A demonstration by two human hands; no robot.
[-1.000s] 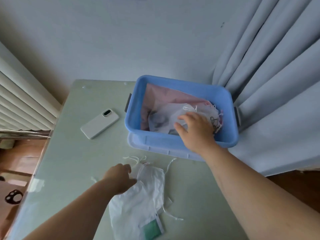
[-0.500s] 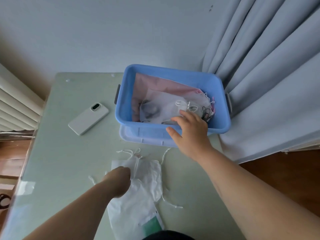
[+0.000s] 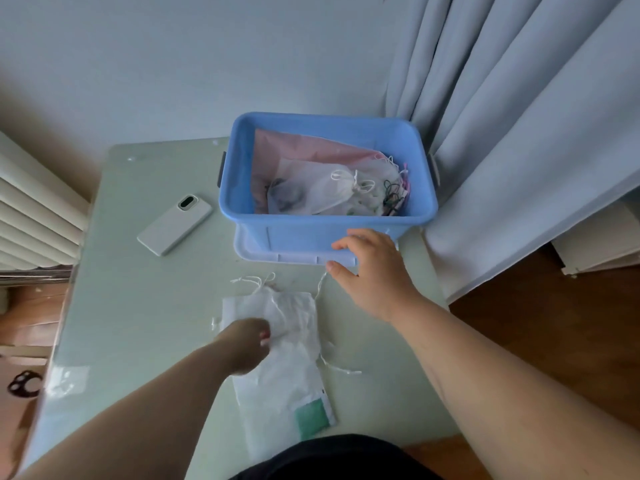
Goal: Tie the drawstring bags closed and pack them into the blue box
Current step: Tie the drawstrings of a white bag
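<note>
Untied bags (image 3: 294, 344): white drawstring bags lying flat and overlapped on the table (image 3: 138, 306), near the front edge. How many there are is hard to tell. Their near end is cut off by dark clothing (image 3: 329, 455).
Cords (image 3: 254, 282): loose white strings lying at the bags' far end.
Green patch (image 3: 311, 415): shows through the near bag, but what it is cannot be made out.
Left hand (image 3: 242, 344): rests on the white bags with its back to the camera and its fingers bent down onto the cloth. Whether they pinch it cannot be told.
Right hand (image 3: 372, 275): fingers spread and relaxed, holding nothing, just in front of the blue box.
Blue box (image 3: 311, 233): at the table's far side, standing on a pale lid (image 3: 263, 254).
Tied bag (image 3: 318, 190): white, inside the box, its neck knotted, lying over a pink bag (image 3: 304, 148).
Tangle (image 3: 393, 192): dark and coloured strings at the box's right end, too small to make out.
Phone (image 3: 175, 223): face down, left of the box.
Curtain (image 3: 519, 133): grey, touching the box's right side.
</note>
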